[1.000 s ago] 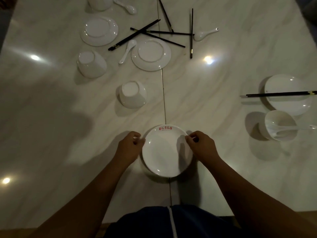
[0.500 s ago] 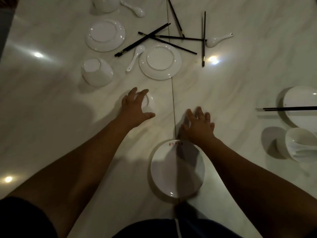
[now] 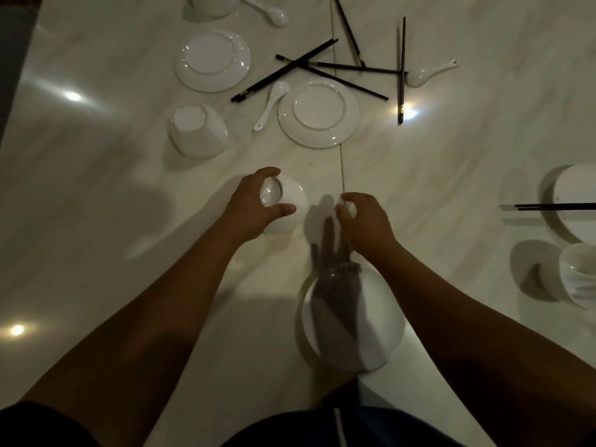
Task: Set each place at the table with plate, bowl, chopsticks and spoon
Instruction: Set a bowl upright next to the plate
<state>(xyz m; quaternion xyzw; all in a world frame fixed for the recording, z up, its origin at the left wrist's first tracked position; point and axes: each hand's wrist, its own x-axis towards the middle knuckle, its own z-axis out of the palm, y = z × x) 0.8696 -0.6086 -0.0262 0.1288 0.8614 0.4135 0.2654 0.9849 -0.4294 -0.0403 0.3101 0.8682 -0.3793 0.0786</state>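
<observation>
- Head view, looking down on a glossy, pale marble-veined table (image 3: 96, 195) with a thin seam down the middle.
- Left hand (image 3: 254, 204) curled around an upturned bowl (image 3: 292, 204), thumb and fingers gripping its round foot; smooth white ceramic, rim down on the table.
- Right hand (image 3: 364, 221) just right of the bowl, fingers curled loosely inward with something small and white at the tips; cannot tell what, nor whether gripped.
- Near plate (image 3: 380, 324) at the table's front edge, round, white, shiny, face up with a small printed mark on its far rim, crossed by the hand's shadow.
- Two more plates (image 3: 319, 112) farther off, upside down, foot rings showing.
- Second upturned bowl (image 3: 196, 130) to the left of them, a third at the top edge.
- Black chopsticks (image 3: 322, 66), slim and gold-banded, scattered crisscross beyond the plates.
- White spoons (image 3: 271, 104) with curved handles lying among them.
- Set place (image 3: 577, 201) at far right: plate with chopsticks across it, upright bowl beside.
</observation>
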